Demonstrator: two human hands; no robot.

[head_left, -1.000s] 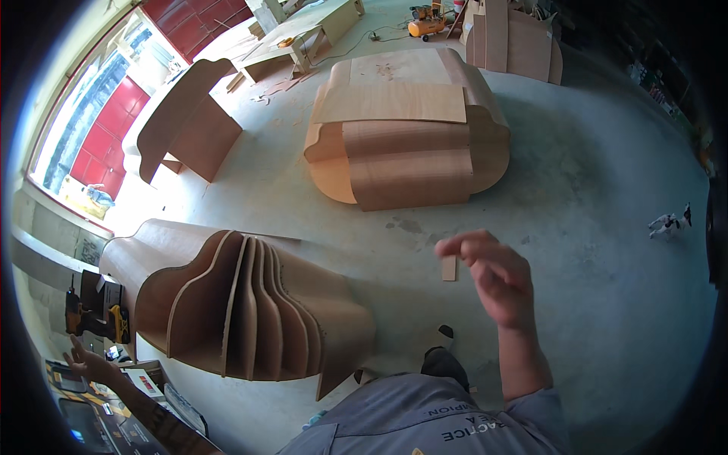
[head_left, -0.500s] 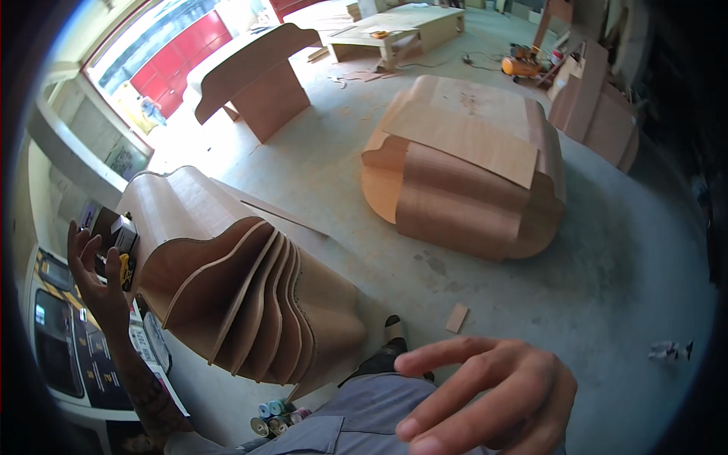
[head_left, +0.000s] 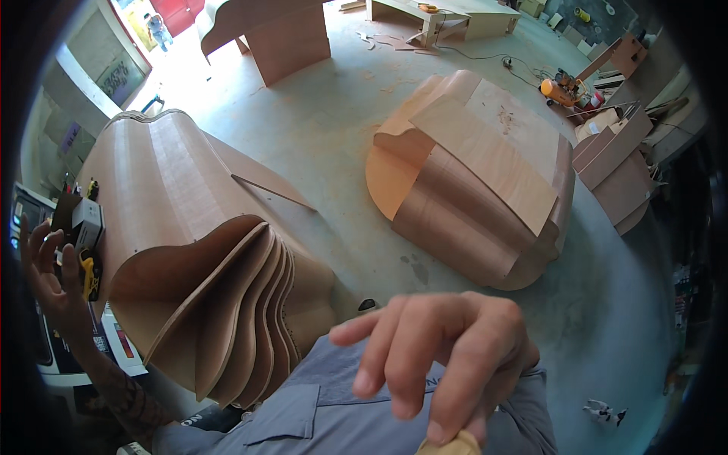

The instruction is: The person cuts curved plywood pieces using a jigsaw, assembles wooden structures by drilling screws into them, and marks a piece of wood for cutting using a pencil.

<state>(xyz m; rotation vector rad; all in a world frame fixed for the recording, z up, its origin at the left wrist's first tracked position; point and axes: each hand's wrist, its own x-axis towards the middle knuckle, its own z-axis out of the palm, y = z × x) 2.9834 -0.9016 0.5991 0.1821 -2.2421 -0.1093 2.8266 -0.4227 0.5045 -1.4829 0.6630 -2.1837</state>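
Observation:
My left hand (head_left: pixel 51 269) is raised at the far left, its fingers spread and nothing in them. Close by it are a black-and-white box (head_left: pixel 85 224) and a yellow-and-black tool (head_left: pixel 91 274), beside a wavy plywood form (head_left: pixel 171 163). That form's near end shows several curved plywood ribs (head_left: pixel 227 334). In front of my body, my right hand (head_left: pixel 447 341) hangs palm down with fingers bent. At the lower edge its fingertips close on a tan, rounded piece (head_left: pixel 451 444), mostly cut off by the frame, so its kind cannot be made out.
A second curved plywood form (head_left: pixel 470 197) stands on the floor to the right, with a flat sheet (head_left: pixel 493 163) on top. Farther back are a tall wooden piece (head_left: pixel 292 45), a low wooden bench (head_left: pixel 425 23) and an orange compressor (head_left: pixel 557 92). A person (head_left: pixel 158 32) is near the doorway.
The view has shifted, and the near form now lies more to the left. My right hand has turned downward, and a tan piece has come into sight at its fingertips. My left hand stays raised.

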